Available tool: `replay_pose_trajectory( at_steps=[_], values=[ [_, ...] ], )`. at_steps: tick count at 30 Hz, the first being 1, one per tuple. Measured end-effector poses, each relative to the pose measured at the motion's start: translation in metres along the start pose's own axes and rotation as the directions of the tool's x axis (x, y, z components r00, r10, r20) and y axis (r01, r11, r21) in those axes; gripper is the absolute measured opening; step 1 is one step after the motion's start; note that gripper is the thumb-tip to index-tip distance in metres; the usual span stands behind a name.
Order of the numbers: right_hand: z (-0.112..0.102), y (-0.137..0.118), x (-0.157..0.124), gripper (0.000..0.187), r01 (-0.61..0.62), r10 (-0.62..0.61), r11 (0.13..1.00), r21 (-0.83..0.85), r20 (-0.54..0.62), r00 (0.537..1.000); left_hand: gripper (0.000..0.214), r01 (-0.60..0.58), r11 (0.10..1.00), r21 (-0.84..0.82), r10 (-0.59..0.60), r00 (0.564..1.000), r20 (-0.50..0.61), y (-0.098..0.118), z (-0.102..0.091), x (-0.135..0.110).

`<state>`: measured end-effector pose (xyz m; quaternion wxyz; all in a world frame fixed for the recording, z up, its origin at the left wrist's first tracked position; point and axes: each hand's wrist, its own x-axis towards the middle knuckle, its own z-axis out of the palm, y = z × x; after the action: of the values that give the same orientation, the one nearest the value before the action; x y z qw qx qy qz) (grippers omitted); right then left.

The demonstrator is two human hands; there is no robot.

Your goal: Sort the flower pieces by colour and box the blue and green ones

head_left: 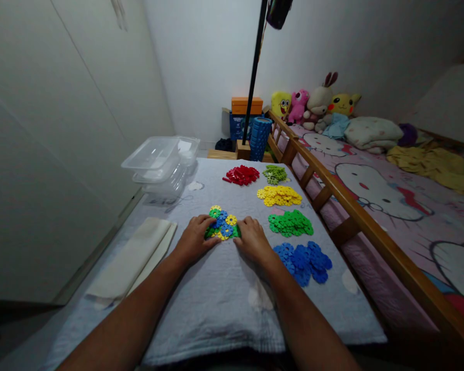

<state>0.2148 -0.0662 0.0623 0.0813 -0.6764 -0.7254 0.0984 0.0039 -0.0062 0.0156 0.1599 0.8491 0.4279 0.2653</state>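
A small mixed heap of notched plastic building discs (pixel 225 224), yellow, green and blue, lies on the cloth-covered table between my hands. From the left, my left hand (pixel 196 239) curves its thumb and fingers around the heap's edge. My right hand (pixel 254 240) has its fingers bent together against a green disc at the heap's right side. Fingertips of both hands are partly hidden among the discs. To the right are separate piles of blue discs (pixel 303 262), green discs (pixel 291 223) and yellow discs (pixel 279 196). Farther back lie light green pieces (pixel 275 174) and red pieces (pixel 243 175).
Stacked clear plastic containers (pixel 154 154) stand at the table's back left. A folded beige cloth (pixel 133 257) lies at the left. A wooden bed rail (pixel 340 201) runs along the right edge. Behind the table rises a black pole (pixel 254 77).
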Motion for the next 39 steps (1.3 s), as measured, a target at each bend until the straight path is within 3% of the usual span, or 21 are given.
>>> replay_pose_trajectory(
  at_steps=[4,9,16,23,28,39],
  values=[
    [0.002,0.002,-0.002,0.029,-0.008,0.008,0.999,0.041,-0.006,1.0,0.047,-0.012,1.0,-0.02,0.012,1.0,-0.009,0.002,-0.002,0.001],
    [-0.014,0.021,-0.006,0.028,-0.015,0.016,0.999,0.046,-0.03,0.999,0.043,-0.019,0.999,-0.04,0.018,1.0,-0.009,0.002,-0.002,0.001],
    [-0.035,0.098,-0.002,0.038,-0.129,0.131,0.991,0.022,-0.166,0.977,0.041,-0.024,0.999,-0.038,0.022,0.999,-0.035,0.003,-0.003,0.001],
    [-0.033,0.154,-0.012,0.032,-0.271,0.26,0.962,-0.015,-0.237,0.936,0.04,-0.045,0.998,-0.04,0.043,0.997,-0.067,0.001,-0.003,-0.001],
    [-0.029,0.168,-0.015,0.034,-0.326,0.319,0.945,0.024,-0.275,0.907,0.04,-0.042,0.998,-0.041,0.039,0.997,-0.073,-0.002,-0.001,-0.001],
    [-0.032,0.17,-0.014,0.039,-0.339,0.339,0.939,0.057,-0.32,0.885,0.047,-0.041,0.999,-0.018,0.04,0.999,-0.03,-0.001,-0.006,-0.001]
  ],
)
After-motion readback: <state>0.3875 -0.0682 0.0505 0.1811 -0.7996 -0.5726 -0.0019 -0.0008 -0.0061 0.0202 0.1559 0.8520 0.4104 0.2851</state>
